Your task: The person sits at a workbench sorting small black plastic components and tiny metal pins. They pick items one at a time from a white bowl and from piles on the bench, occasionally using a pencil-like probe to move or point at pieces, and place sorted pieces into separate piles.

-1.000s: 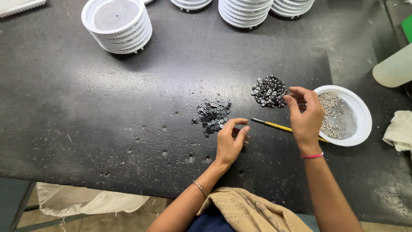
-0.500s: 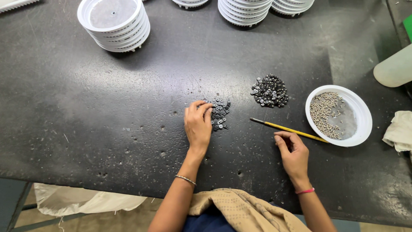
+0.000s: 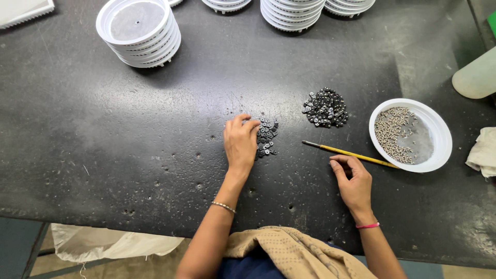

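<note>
Stacked white trays, crumpled cloth

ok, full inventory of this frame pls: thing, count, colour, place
table: one, black, pitted, fills the view
small parts pile: one, dark grey, centre, under left fingertips
larger parts pile: one, dark grey, right of centre
bowl: one, white, right, holds small silvery pieces
yellow stick: one, thin, dark tip, between bowl and right hand
stacked trays: several stacks, white, round, along far edge
bottle: one, pale, right edge
cloth: one, whitish, right edge
left hand: on small pile, bracelet on wrist
right hand: flat on table, near stick, pink wristband
</note>
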Action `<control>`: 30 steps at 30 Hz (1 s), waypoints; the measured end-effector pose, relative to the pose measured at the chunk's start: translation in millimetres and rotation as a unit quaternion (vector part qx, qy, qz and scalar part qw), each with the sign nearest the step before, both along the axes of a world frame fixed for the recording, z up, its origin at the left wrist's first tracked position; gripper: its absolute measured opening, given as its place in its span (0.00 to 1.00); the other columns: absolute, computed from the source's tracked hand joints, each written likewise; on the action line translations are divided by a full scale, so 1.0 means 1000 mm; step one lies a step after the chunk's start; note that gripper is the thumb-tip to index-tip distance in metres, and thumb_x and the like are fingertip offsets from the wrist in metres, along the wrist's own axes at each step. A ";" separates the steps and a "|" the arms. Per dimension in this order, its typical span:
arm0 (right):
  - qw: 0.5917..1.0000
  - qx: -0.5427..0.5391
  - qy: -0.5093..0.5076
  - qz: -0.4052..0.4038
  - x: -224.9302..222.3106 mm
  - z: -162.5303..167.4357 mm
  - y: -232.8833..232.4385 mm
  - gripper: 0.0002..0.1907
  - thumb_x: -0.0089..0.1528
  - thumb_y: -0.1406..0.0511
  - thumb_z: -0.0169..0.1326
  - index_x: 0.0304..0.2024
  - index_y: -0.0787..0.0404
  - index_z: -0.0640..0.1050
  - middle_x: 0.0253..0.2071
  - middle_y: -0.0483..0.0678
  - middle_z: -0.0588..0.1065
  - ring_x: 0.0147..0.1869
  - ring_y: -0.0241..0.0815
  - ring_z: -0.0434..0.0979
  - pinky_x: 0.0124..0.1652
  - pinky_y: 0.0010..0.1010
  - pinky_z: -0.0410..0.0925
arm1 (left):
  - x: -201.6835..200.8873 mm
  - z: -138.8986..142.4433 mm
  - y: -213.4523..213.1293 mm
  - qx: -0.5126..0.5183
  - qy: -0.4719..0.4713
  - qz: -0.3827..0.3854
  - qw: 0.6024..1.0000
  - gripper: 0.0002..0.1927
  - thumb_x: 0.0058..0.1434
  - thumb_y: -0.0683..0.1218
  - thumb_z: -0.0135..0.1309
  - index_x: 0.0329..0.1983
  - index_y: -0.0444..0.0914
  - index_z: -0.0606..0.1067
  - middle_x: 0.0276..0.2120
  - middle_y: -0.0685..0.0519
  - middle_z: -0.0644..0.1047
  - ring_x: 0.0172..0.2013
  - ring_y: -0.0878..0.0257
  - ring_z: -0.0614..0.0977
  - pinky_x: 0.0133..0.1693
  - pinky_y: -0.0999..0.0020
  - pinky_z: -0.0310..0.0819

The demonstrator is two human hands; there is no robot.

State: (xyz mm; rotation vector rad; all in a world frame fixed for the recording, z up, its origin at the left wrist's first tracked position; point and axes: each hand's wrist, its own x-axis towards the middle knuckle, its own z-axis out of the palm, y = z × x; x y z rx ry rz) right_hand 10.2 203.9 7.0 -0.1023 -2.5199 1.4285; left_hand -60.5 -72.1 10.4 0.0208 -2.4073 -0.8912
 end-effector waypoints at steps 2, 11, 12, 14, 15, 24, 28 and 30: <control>1.000 0.002 -0.001 0.001 0.000 0.000 0.000 0.08 0.64 0.67 0.60 0.45 0.64 0.82 0.37 0.44 0.80 0.35 0.30 0.77 0.37 0.23 0.69 | -0.008 0.000 0.004 -0.022 -0.002 -0.024 0.999 0.05 0.58 0.44 0.63 0.37 0.42 0.84 0.48 0.54 0.78 0.50 0.54 0.76 0.50 0.58 0.68; 1.000 0.016 0.013 0.005 -0.001 0.001 -0.001 0.07 0.64 0.67 0.59 0.43 0.63 0.82 0.36 0.45 0.79 0.34 0.31 0.78 0.36 0.23 0.70 | -0.031 0.009 0.010 -0.105 -0.065 -0.071 0.990 0.06 0.52 0.44 0.65 0.34 0.42 0.85 0.45 0.55 0.79 0.48 0.53 0.75 0.48 0.56 0.67; 1.000 0.019 0.019 0.006 -0.001 0.002 -0.001 0.07 0.63 0.67 0.59 0.43 0.63 0.82 0.36 0.44 0.79 0.34 0.31 0.78 0.36 0.23 0.70 | -0.032 0.009 0.010 -0.112 -0.076 -0.074 0.988 0.06 0.52 0.44 0.65 0.33 0.42 0.85 0.44 0.55 0.79 0.48 0.53 0.75 0.48 0.56 0.67; 0.999 0.023 0.025 0.011 -0.001 0.002 -0.001 0.07 0.63 0.68 0.60 0.42 0.63 0.83 0.35 0.45 0.79 0.33 0.31 0.76 0.36 0.24 0.69 | -0.032 0.009 0.011 -0.110 -0.084 -0.068 0.988 0.04 0.54 0.45 0.65 0.33 0.42 0.84 0.43 0.56 0.79 0.48 0.53 0.75 0.47 0.55 0.67; 0.999 0.027 0.028 0.009 0.000 0.002 0.001 0.06 0.63 0.68 0.60 0.42 0.63 0.83 0.35 0.45 0.79 0.33 0.31 0.76 0.35 0.24 0.69 | -0.032 0.010 0.013 -0.107 -0.086 -0.070 0.988 0.03 0.56 0.45 0.65 0.33 0.42 0.84 0.43 0.56 0.79 0.47 0.53 0.74 0.47 0.55 0.67; 0.987 0.085 0.075 -0.112 -0.024 0.040 0.101 0.08 0.65 0.69 0.57 0.46 0.64 0.81 0.39 0.50 0.80 0.39 0.38 0.82 0.40 0.28 0.73 | 0.018 -0.010 0.070 0.321 -0.206 -0.204 0.902 0.06 0.61 0.43 0.61 0.38 0.36 0.80 0.32 0.53 0.84 0.34 0.67 0.83 0.39 0.72 0.77; 0.966 0.209 0.082 -0.131 -0.044 0.058 0.152 0.09 0.62 0.70 0.58 0.45 0.64 0.82 0.41 0.56 0.80 0.41 0.48 0.83 0.43 0.34 0.74 | 0.032 -0.025 0.099 0.381 -0.229 -0.248 0.861 0.08 0.62 0.41 0.62 0.41 0.32 0.78 0.34 0.51 0.84 0.35 0.69 0.83 0.39 0.74 0.79; 0.962 0.238 0.065 -0.120 -0.049 0.062 0.155 0.08 0.61 0.69 0.60 0.43 0.62 0.83 0.41 0.55 0.80 0.40 0.49 0.82 0.42 0.35 0.73 | 0.033 -0.028 0.104 0.388 -0.238 -0.250 0.855 0.09 0.63 0.40 0.60 0.45 0.32 0.77 0.35 0.51 0.83 0.35 0.68 0.84 0.39 0.73 0.79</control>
